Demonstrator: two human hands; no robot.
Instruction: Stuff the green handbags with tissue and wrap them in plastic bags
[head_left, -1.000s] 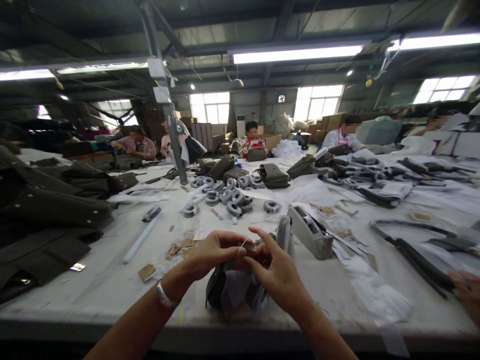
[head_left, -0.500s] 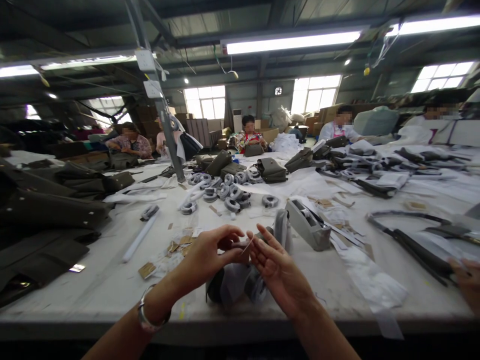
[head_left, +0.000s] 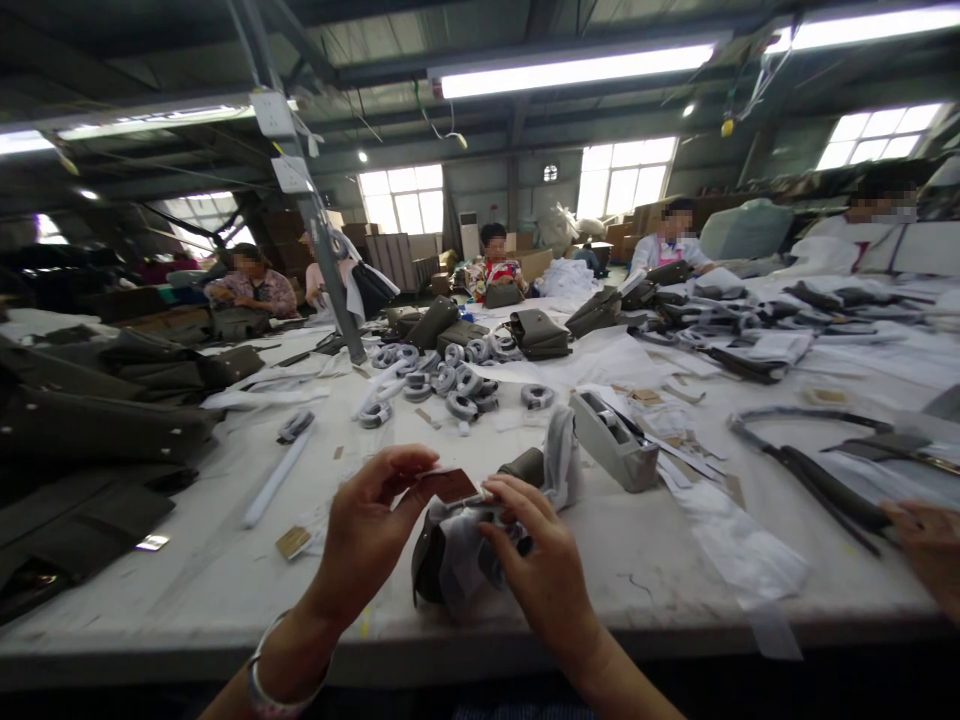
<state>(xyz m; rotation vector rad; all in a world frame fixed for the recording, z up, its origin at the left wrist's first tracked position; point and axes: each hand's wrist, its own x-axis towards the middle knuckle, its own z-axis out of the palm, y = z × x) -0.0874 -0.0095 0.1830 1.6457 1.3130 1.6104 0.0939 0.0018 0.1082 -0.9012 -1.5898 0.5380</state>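
Note:
Thumb and fingers of my left hand are closed on a small flat brown card, held above the table. My right hand is just to its right, fingers bent in a pinch by the card's edge. Something thin and pale shows at those fingertips, too small to name. Beneath both hands stands a small dark olive bag with whitish wrapping on it, partly hidden by my right hand. Behind my right hand is a roll wrapped in white paper.
A grey tape dispenser stands right of the hands. Wrapped strap coils lie ahead. Dark bags are piled at left, brown card pieces nearer. Another person's hand touches a strap at far right. A post rises from the table.
The brown card has turned so its flat face shows. My right hand's fingers have gone from spread to bent in beside it. The view has shifted slightly.

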